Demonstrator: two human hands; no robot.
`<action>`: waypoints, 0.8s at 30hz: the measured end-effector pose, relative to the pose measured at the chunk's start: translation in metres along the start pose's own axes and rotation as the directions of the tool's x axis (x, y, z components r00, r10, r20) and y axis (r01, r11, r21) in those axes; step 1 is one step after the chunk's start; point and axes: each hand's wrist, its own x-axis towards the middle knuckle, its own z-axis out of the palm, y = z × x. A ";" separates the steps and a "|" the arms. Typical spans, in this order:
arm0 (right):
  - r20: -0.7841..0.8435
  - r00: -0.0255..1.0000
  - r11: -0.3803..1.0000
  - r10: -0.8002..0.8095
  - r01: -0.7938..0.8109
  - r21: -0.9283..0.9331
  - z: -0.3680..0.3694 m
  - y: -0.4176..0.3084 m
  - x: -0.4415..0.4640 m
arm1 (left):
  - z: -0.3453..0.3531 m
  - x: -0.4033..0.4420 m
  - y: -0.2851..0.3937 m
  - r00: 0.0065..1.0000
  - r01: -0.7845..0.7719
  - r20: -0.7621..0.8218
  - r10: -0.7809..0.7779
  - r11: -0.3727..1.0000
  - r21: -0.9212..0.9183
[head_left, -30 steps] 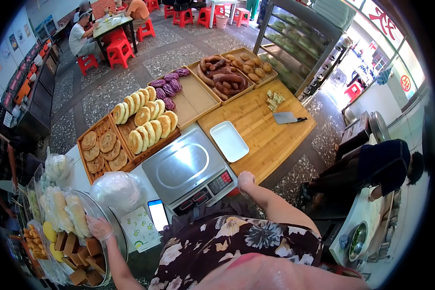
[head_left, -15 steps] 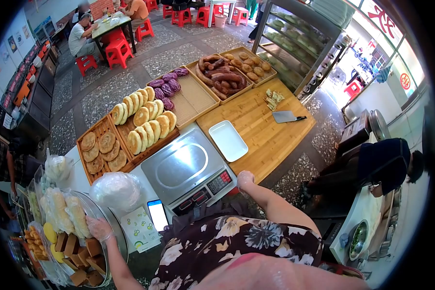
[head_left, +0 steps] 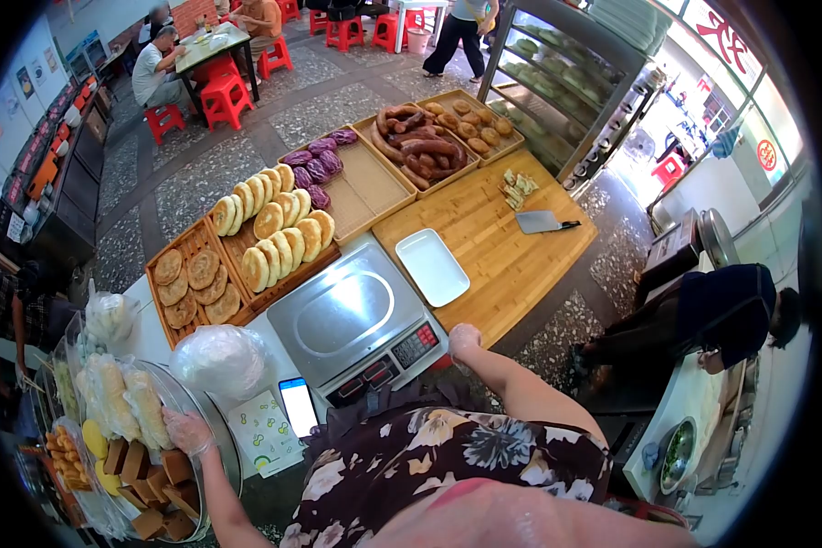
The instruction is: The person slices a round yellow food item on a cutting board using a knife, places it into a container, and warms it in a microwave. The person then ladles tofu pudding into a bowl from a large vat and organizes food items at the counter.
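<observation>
My left hand (head_left: 187,431), in a clear plastic glove, lies with its fingers extended at the inner side of a large round metal tray (head_left: 232,454). Its fingertips are beside plastic-wrapped yellowish food (head_left: 143,408) and just above brown block-shaped pieces (head_left: 175,466). My right hand (head_left: 464,340), also gloved, rests curled at the near edge of the wooden board (head_left: 511,274), by the right corner of a digital scale (head_left: 352,306). I see nothing held in it, though its fingertips are partly hidden. A white rectangular dish (head_left: 431,267) sits on the board ahead of it.
Trays beyond the scale hold flat round breads (head_left: 203,269), pale buns (head_left: 283,256), purple rolls (head_left: 318,173), sausages (head_left: 420,146) and small round cakes (head_left: 475,123). A cleaver (head_left: 541,221) lies on the board. A lit phone (head_left: 298,407) lies near my body. A co-worker (head_left: 721,315) stands at right.
Both my hands stay where they were. A person in dark trousers has come further into view beside the glass cabinet at the back. The co-worker at right has shifted slightly.
</observation>
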 end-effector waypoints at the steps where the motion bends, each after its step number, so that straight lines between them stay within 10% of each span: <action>1: 0.003 1.000 1.000 -0.005 0.005 -0.006 0.000 0.000 0.000 | 0.001 0.000 -0.001 1.000 0.002 0.002 -0.002 1.000 -0.005; 24: 0.006 0.999 0.999 0.033 -0.033 0.005 0.018 -0.002 0.024 | -0.001 0.001 -0.001 0.999 -0.011 -0.053 0.007 0.997 -0.080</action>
